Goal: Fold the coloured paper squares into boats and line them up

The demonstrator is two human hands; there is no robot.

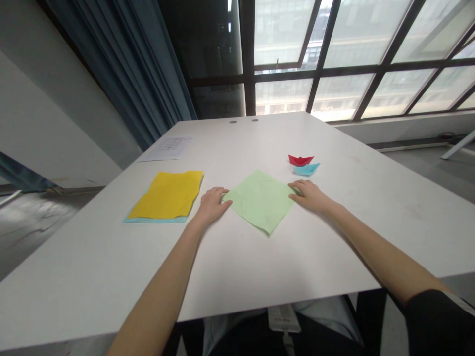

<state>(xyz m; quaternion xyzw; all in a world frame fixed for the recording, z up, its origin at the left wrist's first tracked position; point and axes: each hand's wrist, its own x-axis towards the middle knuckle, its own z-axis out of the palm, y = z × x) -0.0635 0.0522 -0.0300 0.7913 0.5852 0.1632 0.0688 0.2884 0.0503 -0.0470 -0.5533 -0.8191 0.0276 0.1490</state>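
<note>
A creased sheet of light green paper [261, 201] lies on the white table with one corner pointing toward me. My left hand [214, 203] pinches its left corner between thumb and fingers. At the opposite side, my right hand [307, 195] has the right corner between thumb and fingers. Just beyond my right hand stand two folded paper boats, a red boat [300, 160] and a light blue boat [306, 169] close in front of it. Left of my left hand lies yellow paper [168, 194] on top of light blue paper [152, 220].
The white table [260, 277] reaches away to the windows [282, 34]. A printed sheet [166, 149] lies near its left edge. A blue curtain [129, 64] hangs behind on the left. A small white device with a cable [284, 318] is at my lap.
</note>
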